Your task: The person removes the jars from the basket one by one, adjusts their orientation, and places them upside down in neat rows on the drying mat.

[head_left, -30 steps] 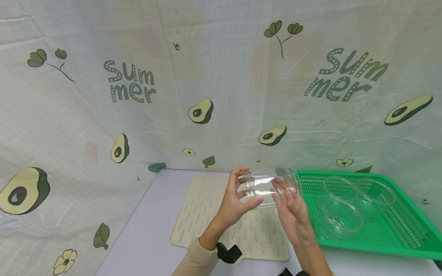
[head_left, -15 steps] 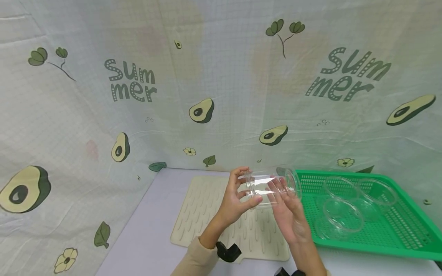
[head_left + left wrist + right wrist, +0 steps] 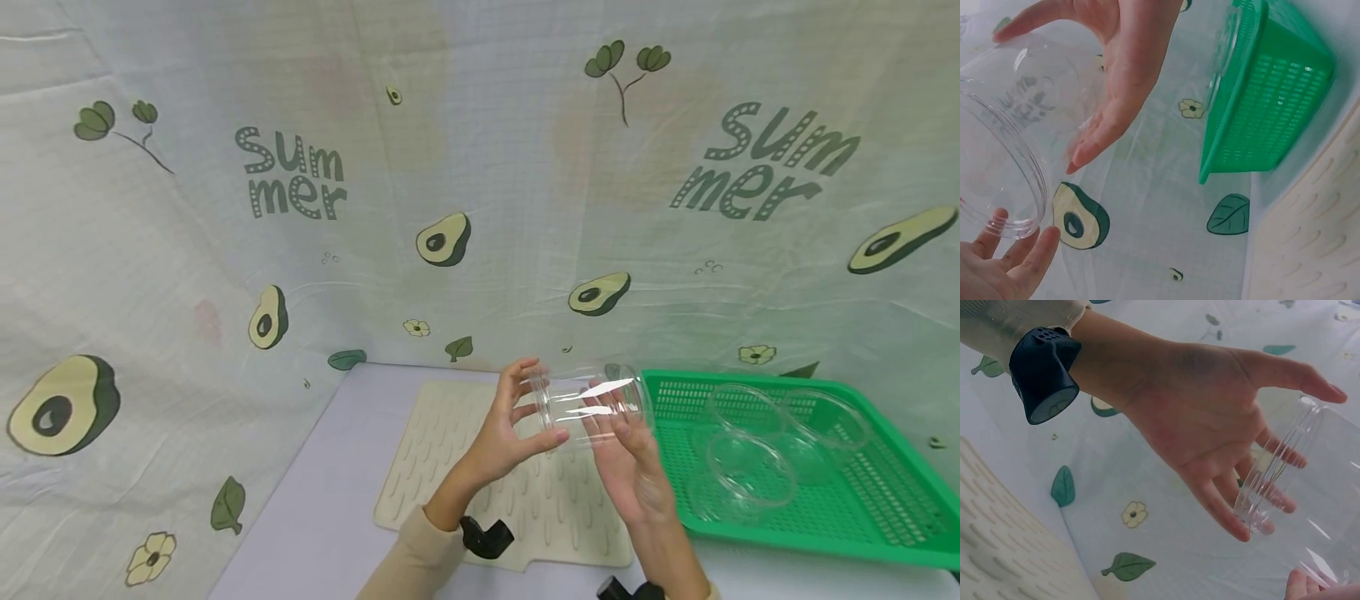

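Note:
A clear jar [image 3: 564, 393] with a ridged, screw-type mouth lies sideways in the air above the mat. My left hand [image 3: 510, 433] grips it at the ridged end, thumb in front and fingers behind. Against the body near the other end, my right hand [image 3: 633, 479] lies palm up, its fingers extended behind the wall and visible through it. In the left wrist view the ridged mouth [image 3: 1034, 181] faces the camera, between the left fingertips and the right hand [image 3: 1138, 69]. The right wrist view shows the left hand [image 3: 1210, 419] spread around the mouth end.
A green perforated basket [image 3: 870, 500] stands at the right, holding several clear jars [image 3: 750, 467]. Under the hands lies a beige ridged mat [image 3: 435, 450] on a pale tabletop [image 3: 315, 500]. A printed cloth [image 3: 510, 167] hangs behind.
The highlights on the jar have shifted. My right fingers have slid a little to the left along it, while the left hand keeps its grip. The head view has turned slightly left.

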